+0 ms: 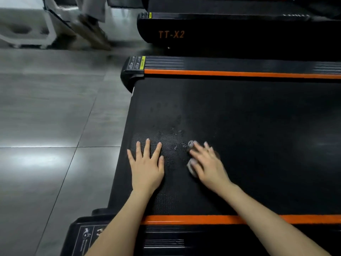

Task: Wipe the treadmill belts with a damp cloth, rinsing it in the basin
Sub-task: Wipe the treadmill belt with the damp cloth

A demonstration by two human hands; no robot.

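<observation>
On the black treadmill belt (258, 135) (orange-edged, wet speckles near its end), the left hand (147, 169) lies flat and released, fingers spread, while the blurred right hand (208, 165) just beside it presses outstretched fingers on the small grey cloth (191, 169).

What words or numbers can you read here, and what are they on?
"TT-X2": orange letters on the side of the next treadmill.
Warning sticker on the far side rail: too small to read.
Corner sticker on the near side rail: too blurred to read.
</observation>
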